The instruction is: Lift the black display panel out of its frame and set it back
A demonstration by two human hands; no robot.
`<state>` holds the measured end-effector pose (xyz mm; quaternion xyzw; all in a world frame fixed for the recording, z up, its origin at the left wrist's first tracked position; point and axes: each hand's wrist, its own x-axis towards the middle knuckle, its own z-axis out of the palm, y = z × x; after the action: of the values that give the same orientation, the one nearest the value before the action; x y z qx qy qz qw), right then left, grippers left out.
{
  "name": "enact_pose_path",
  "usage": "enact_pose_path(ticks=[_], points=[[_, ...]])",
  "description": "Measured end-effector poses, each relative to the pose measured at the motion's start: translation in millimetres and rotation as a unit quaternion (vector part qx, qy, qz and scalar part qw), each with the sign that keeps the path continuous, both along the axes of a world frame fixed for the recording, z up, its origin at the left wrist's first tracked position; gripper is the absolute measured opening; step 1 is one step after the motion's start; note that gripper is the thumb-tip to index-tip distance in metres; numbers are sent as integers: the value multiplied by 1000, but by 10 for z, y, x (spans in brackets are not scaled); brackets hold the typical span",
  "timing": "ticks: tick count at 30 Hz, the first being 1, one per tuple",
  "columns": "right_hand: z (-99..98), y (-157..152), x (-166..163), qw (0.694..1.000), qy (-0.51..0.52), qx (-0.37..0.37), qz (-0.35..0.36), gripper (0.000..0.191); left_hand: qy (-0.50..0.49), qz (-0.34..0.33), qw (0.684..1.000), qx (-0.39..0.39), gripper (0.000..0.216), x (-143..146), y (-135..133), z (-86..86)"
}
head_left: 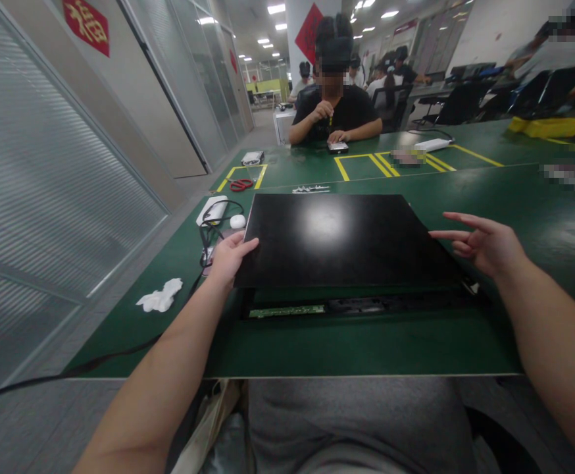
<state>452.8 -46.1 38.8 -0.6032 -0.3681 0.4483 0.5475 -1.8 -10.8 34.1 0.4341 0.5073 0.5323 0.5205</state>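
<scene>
Nearest to the camera is the grey clothing (356, 421) on the person's lap, and beyond it begins the green table (366, 352). The left hand (228, 258) holds the left edge of a black display panel (337, 243), with its thumb lying on the upper face. So the panel extends from this grip toward the right, across the space between both hands. The right hand (492, 247) is not closed around anything: its fingers are partly spread, and one fingertip is at the panel's right edge; if it presses there, I cannot tell. Nearer to the person than the left grip, and to its right, a green circuit board (287, 311) lies in a black frame (391, 304), along the panel's near edge. Just beyond the left hand is a white rounded case (237, 222); farther away are red-handled scissors (241, 185). A crumpled white tissue (160, 296) lies to the left of this hand.
</scene>
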Motion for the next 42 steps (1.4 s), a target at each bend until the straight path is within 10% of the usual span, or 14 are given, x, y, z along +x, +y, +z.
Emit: enact_pose_path(ticks=[42], points=[[-83, 71, 27, 998, -39, -31, -39, 28, 33, -69, 996, -50, 34, 91, -31, -65]])
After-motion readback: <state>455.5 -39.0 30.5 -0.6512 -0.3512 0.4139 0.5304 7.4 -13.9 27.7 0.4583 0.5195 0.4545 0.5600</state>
